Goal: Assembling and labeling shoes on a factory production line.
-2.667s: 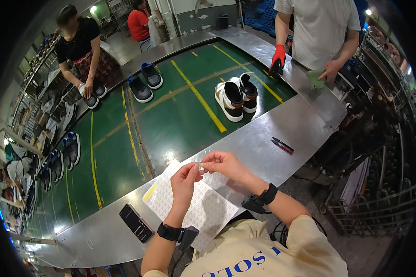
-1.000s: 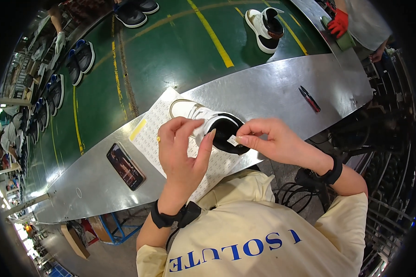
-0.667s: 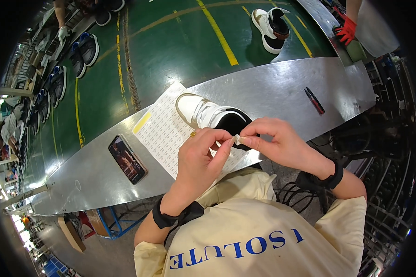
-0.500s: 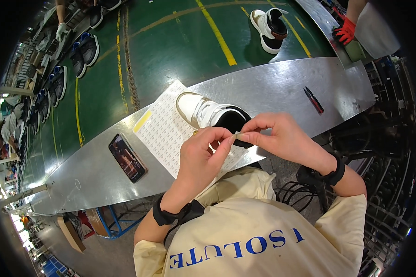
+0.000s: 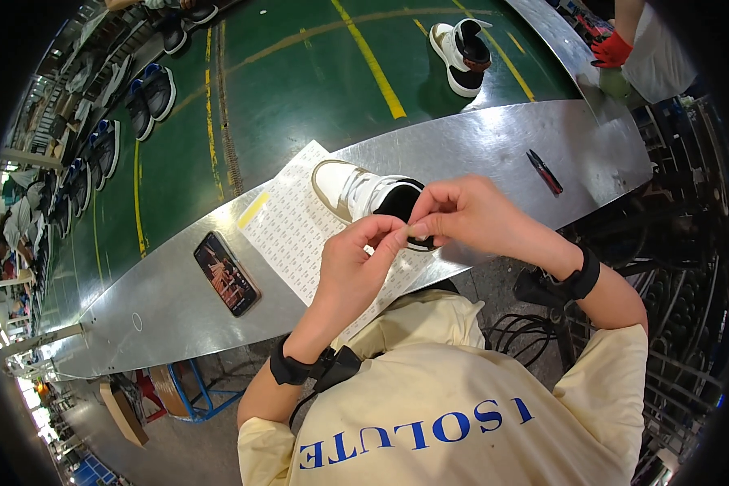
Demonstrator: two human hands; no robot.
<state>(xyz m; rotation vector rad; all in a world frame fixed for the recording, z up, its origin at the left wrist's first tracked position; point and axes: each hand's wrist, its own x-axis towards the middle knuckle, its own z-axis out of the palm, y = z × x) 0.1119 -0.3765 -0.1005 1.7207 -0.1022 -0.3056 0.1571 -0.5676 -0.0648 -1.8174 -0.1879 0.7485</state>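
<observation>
My left hand (image 5: 355, 257) and my right hand (image 5: 468, 220) meet at their fingertips, both closed in a pinch. Whatever lies between the fingers is too small to make out. Just beyond them, partly covered by my fingers, a white high-top sneaker (image 5: 353, 189) with tan toe trim and a black lining rests on its sole, toe pointing to the far left. Beneath the shoe lies a white sheet of small printed labels (image 5: 287, 235) with a yellow strip at one corner.
A phone (image 5: 227, 274) lies on the metal table (image 5: 158, 304) at left, a pen (image 5: 544, 172) at right. The green conveyor belt (image 5: 283, 97) carries another white sneaker (image 5: 460, 58) and dark shoes (image 5: 150, 101). A co-worker's red-gloved hand (image 5: 612, 50) is at far right.
My pinched fingertips have shifted slightly left and up, and my right hand has drawn a little nearer the shoe's opening. A co-worker's pale-gloved hand at far left has gone from view.
</observation>
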